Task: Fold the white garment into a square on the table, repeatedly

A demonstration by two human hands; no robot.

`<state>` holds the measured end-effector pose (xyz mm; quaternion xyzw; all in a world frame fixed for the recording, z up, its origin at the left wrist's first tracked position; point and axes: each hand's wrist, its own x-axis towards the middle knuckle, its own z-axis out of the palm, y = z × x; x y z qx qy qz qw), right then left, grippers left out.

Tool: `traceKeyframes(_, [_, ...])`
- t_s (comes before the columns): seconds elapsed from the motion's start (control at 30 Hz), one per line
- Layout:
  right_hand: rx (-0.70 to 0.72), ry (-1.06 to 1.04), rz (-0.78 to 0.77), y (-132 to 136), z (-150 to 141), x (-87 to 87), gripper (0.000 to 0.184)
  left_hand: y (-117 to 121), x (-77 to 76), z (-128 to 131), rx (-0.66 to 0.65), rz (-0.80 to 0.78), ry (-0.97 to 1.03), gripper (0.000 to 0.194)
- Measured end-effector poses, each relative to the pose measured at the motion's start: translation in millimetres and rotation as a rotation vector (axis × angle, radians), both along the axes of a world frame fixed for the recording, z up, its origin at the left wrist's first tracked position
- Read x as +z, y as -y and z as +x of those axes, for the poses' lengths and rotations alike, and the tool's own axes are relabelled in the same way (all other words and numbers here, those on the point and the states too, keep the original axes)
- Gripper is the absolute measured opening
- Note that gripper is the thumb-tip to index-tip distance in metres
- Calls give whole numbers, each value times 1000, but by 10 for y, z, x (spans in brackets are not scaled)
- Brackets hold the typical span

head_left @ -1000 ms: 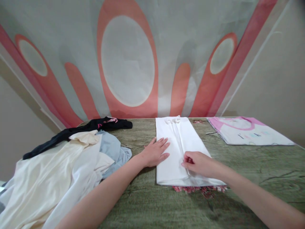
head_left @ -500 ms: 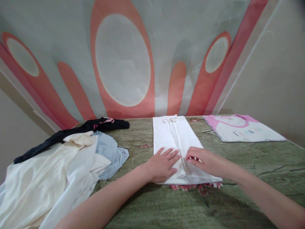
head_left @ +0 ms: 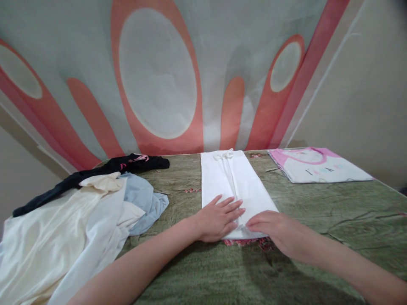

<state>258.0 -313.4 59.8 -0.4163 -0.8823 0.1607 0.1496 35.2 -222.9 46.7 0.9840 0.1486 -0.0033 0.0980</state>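
A white garment, folded into a long narrow strip, lies lengthwise on the green patterned table cover. My left hand rests flat and open on the strip's near left corner, fingers spread. Beside it, my right hand lies palm down over the near right corner, fingers stretched out and together. The two hands nearly touch at the strip's middle crease.
A heap of cream, white and light blue clothes fills the left side, with a black garment along its far edge. A folded white and pink shirt lies at the far right. A red-and-grey patterned sheet hangs behind.
My left hand slid from the strip's left edge onto its near corner. My right hand opened from a pinch on the crease and moved down to the near end.
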Motion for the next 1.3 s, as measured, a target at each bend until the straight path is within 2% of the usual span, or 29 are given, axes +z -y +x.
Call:
traceKeyframes(0.07, [28, -41, 52, -45, -168, 122, 40, -21, -21, 5, -22, 12, 2, 49])
traceKeyframes(0.17, [129, -102, 163, -90, -615, 221, 33, -82, -88, 18, -71, 34, -24, 52])
traceKeyframes(0.3, [396, 3, 494, -131, -1314, 210, 31, -108, -118, 37, -45, 58, -11, 49])
traceKeyframes(0.37, [468, 38, 616, -164, -1578, 194, 33, -78, -79, 31, -31, 57, 9, 51])
traceKeyframes(0.47, [562, 74, 729, -230, -1798, 185, 35, -30, -20, 11, -24, 62, 19, 51])
traceKeyframes(0.57, [608, 111, 723, -301, -1820, 164, 32, -39, -50, 12, -28, 79, 23, 52])
traceKeyframes(0.77, [555, 104, 668, -372, -1433, 67, 21, -187, -265, 52, -68, 91, 31, 49])
traceKeyframes(0.87, [575, 125, 674, -338, -1142, 41, 19, -190, -271, 30, -55, 83, 29, 48])
traceKeyframes(0.93, [500, 135, 619, -307, -939, 26, 16, -135, -209, 7, -61, 70, 23, 53])
traceKeyframes(1.03, [254, 38, 516, -304, -569, -7, 16, -27, -54, -20, -43, 40, 24, 60])
traceKeyframes(1.13, [109, 27, 533, -363, -45, -71, 23, -7, 102, -58, -2, 15, 23, 58])
traceKeyframes(1.23, [-11, 181, 550, -398, 554, -168, 32, -99, 225, -177, 17, 35, -14, 57])
traceKeyframes(1.3, [-8, 316, 521, -366, 872, -227, 40, -161, 286, -309, 29, 84, -47, 46])
